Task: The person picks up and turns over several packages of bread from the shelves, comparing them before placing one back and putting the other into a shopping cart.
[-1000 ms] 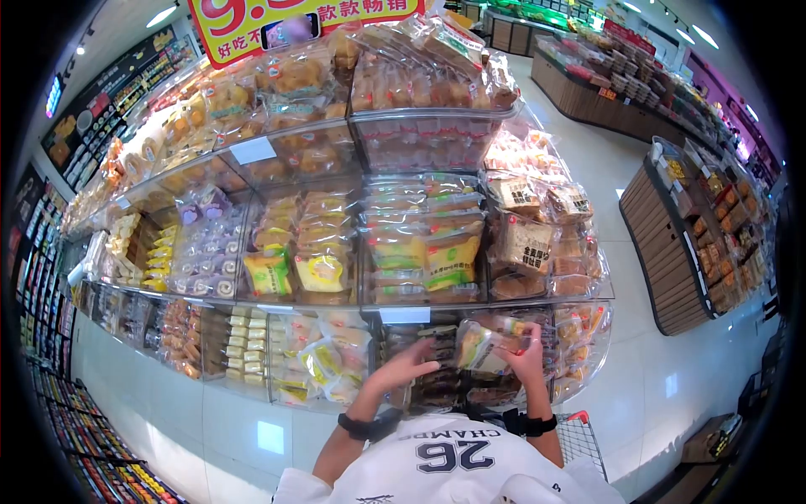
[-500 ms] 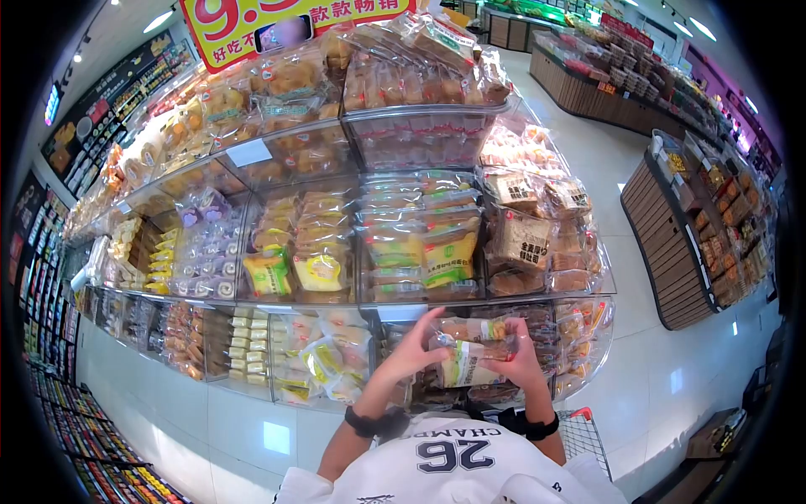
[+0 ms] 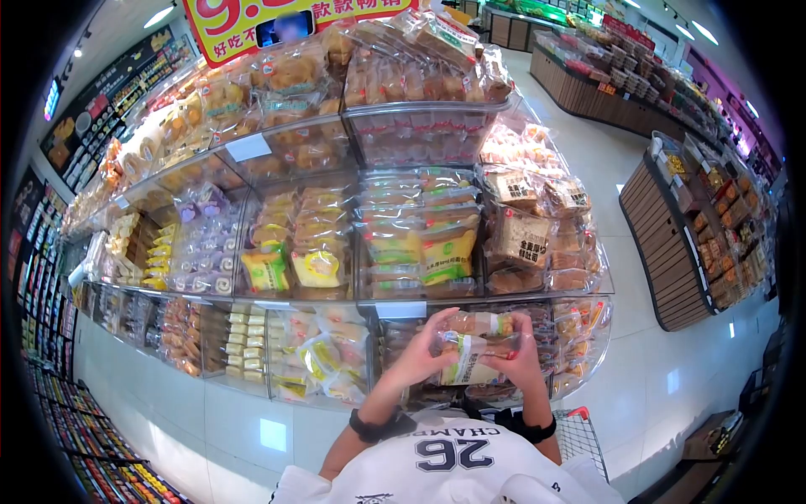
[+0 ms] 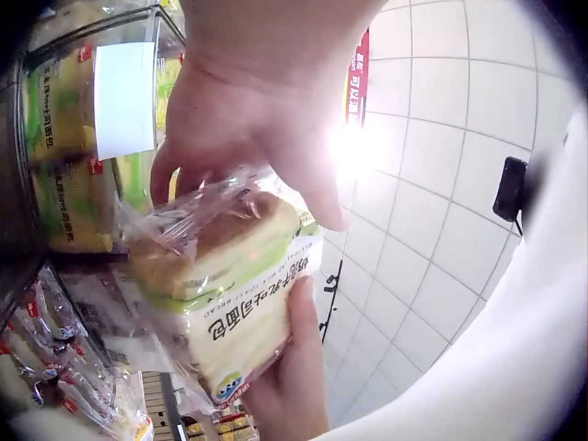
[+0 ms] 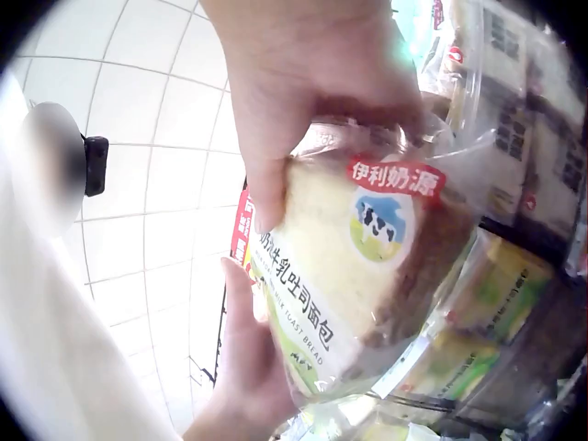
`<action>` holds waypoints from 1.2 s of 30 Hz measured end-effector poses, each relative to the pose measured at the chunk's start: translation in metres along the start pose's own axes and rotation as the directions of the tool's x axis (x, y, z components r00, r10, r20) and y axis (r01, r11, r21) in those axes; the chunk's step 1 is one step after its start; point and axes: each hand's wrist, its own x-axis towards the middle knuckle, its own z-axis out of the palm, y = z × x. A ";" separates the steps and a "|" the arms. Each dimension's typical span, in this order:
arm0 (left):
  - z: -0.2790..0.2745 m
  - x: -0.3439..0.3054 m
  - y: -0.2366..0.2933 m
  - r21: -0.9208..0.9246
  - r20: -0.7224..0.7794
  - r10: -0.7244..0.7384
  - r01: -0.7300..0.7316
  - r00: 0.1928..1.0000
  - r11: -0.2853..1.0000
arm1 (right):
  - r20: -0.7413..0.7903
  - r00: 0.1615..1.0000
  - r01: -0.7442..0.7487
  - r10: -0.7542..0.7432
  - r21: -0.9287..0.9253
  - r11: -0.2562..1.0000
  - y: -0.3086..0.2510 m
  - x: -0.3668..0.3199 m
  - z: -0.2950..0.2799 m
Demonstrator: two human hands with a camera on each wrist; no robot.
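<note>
Between both hands is a clear bag of sliced toast bread (image 3: 472, 361) with a white and green label, held in front of the lowest shelf. My left hand (image 3: 426, 346) grips its left end, the thumb on the front face. At the right end my right hand (image 3: 525, 363) holds the bag the same way. In the left wrist view the loose, crinkled plastic of the bread bag (image 4: 225, 276) lies under the left hand. The right wrist view shows a cow picture and a red tag on the bread bag (image 5: 363, 257), close below the right thumb.
Tiered clear bins of packaged bread (image 3: 420, 239) rise ahead. A red-handled shopping cart (image 3: 583, 437) stands at the lower right of the body. Farther right is a wood-panelled display (image 3: 663, 244). A yellow and red sign (image 3: 361, 13) hangs over the top shelf.
The left hand has come over from the left and taken hold of the bag's other end. The bag has turned from a tilt in the right hand to face the head camera.
</note>
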 end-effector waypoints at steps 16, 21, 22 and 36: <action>0.007 -0.003 0.000 -0.206 -0.178 0.019 -0.056 0.984 0.977 | 0.058 0.998 -0.008 0.006 0.036 0.999 -0.006 0.008 0.011; 0.008 -0.004 0.007 -0.151 -0.238 -0.002 -0.035 0.971 0.988 | 0.063 0.998 -0.011 0.009 0.021 1.000 -0.011 0.011 0.014; 0.008 -0.004 0.009 -0.130 -0.245 -0.012 -0.021 0.970 0.991 | 0.071 0.997 -0.034 0.030 0.059 0.998 -0.011 0.011 0.015; 0.012 -0.003 -0.004 -0.113 -0.342 0.034 -0.077 0.939 0.991 | 0.081 0.996 -0.033 0.038 -0.056 0.998 -0.001 0.008 0.012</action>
